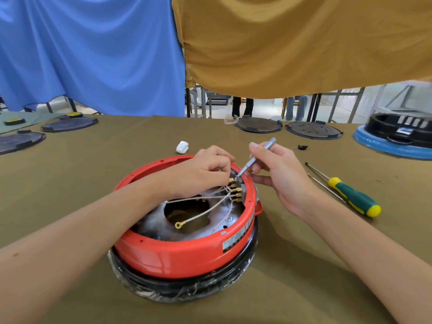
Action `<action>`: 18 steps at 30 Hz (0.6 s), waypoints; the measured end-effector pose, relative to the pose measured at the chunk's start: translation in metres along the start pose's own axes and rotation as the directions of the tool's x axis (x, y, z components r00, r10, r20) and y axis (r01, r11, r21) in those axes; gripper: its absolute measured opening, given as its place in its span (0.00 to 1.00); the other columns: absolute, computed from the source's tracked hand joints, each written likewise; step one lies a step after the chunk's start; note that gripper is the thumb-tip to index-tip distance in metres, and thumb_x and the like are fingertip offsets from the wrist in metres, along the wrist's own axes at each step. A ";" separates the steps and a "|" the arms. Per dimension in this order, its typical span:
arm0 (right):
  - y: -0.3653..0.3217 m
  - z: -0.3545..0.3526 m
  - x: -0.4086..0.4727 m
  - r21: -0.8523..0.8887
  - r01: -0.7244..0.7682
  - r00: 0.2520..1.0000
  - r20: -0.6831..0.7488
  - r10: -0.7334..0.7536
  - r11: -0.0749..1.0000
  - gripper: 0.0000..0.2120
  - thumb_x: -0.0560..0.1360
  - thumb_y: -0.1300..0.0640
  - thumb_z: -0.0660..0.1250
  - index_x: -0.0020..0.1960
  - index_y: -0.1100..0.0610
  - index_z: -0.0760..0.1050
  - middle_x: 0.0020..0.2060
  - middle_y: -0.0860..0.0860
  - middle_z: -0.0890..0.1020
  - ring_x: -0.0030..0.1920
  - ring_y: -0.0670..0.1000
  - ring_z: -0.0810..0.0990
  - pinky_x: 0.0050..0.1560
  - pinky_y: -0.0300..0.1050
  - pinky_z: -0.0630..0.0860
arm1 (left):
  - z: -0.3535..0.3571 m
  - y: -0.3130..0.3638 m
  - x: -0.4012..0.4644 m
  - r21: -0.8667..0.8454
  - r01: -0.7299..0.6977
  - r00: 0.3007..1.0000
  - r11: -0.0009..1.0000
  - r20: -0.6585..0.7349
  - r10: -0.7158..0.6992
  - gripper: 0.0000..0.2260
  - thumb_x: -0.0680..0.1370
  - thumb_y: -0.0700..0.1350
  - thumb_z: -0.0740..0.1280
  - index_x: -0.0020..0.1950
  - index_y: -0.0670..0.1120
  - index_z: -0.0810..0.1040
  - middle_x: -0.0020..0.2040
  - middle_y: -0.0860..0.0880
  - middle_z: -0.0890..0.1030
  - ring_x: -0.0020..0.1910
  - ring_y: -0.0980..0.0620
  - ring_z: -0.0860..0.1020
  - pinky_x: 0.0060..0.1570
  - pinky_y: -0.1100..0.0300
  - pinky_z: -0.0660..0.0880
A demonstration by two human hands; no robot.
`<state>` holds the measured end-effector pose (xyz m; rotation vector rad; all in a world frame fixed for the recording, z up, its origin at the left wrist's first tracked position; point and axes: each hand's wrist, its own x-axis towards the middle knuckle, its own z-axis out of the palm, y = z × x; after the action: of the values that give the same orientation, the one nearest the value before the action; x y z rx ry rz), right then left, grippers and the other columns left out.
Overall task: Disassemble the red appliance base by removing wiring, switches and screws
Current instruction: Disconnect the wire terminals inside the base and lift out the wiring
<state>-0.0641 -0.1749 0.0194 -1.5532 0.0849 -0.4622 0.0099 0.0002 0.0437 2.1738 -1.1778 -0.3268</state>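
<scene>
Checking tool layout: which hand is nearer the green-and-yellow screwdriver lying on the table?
Right. The right hand works just left of the green-and-yellow screwdriver; the left hand is farther away, over the red base.

Red appliance base [187, 256], round, upside down on a black plastic-wrapped lower ring, open cavity facing up. Grey label on the right of its outer wall. Inside, along the far-right wall, a grey switch block [241, 185] carrying a row of brass spade terminals [236, 191]. Whitish wires [210, 197] fanning from those terminals across the central hole; one loose, ending in a brass ring lug [178, 225].
</scene>
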 end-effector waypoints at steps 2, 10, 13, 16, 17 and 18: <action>0.000 0.000 0.000 0.006 0.002 1.000 0.002 -0.002 1.000 0.12 0.81 0.52 0.65 0.40 0.54 0.75 0.27 0.47 0.75 0.32 0.42 0.78 0.38 0.37 0.79 | 0.000 -0.001 0.001 -0.013 0.009 1.000 1.000 0.000 -0.009 0.06 0.77 0.38 0.63 0.40 0.40 0.72 0.63 0.58 0.70 0.68 0.57 0.65 0.68 0.49 0.62; -0.001 0.000 0.000 -0.007 0.023 1.000 -0.012 -0.023 1.000 0.12 0.81 0.53 0.65 0.40 0.55 0.75 0.27 0.47 0.75 0.31 0.42 0.79 0.38 0.38 0.79 | 0.000 -0.006 0.003 -0.039 -0.002 1.000 0.999 -0.006 0.001 0.07 0.77 0.40 0.64 0.39 0.43 0.74 0.62 0.63 0.70 0.67 0.58 0.67 0.67 0.49 0.64; -0.002 0.000 -0.001 0.005 0.023 1.000 -0.019 -0.023 1.000 0.12 0.81 0.53 0.65 0.40 0.55 0.76 0.27 0.48 0.74 0.31 0.42 0.78 0.37 0.38 0.79 | 0.001 -0.008 0.003 -0.004 -0.034 0.999 0.999 -0.021 0.034 0.06 0.78 0.42 0.65 0.40 0.46 0.75 0.62 0.64 0.70 0.68 0.60 0.66 0.68 0.50 0.63; -0.003 0.000 -0.002 0.018 0.018 1.000 -0.017 -0.017 1.000 0.12 0.81 0.53 0.65 0.39 0.54 0.75 0.27 0.48 0.74 0.30 0.41 0.78 0.37 0.38 0.80 | -0.001 -0.010 0.004 0.015 -0.064 0.994 0.998 -0.092 0.065 0.05 0.79 0.40 0.63 0.44 0.48 0.76 0.61 0.58 0.73 0.68 0.58 0.67 0.69 0.48 0.63; -0.004 0.000 -0.002 0.019 0.017 1.000 -0.017 -0.016 1.000 0.13 0.81 0.53 0.65 0.39 0.54 0.75 0.27 0.48 0.74 0.30 0.41 0.77 0.37 0.39 0.80 | -0.002 -0.010 0.004 0.018 -0.063 0.989 0.998 -0.134 0.065 0.06 0.78 0.39 0.62 0.47 0.48 0.76 0.61 0.56 0.74 0.67 0.56 0.68 0.69 0.46 0.63; -0.004 0.000 -0.002 0.016 0.016 1.000 -0.018 -0.016 1.000 0.13 0.81 0.53 0.65 0.39 0.54 0.76 0.27 0.48 0.74 0.30 0.41 0.77 0.37 0.38 0.80 | -0.003 -0.010 0.004 0.042 -0.050 0.982 0.998 -0.180 0.057 0.07 0.78 0.39 0.61 0.49 0.50 0.75 0.61 0.55 0.75 0.67 0.55 0.68 0.69 0.45 0.63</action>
<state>-0.0668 -0.1741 0.0228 -1.5352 0.0821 -0.4885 0.0207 0.0020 0.0401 2.1490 -1.1459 -0.0820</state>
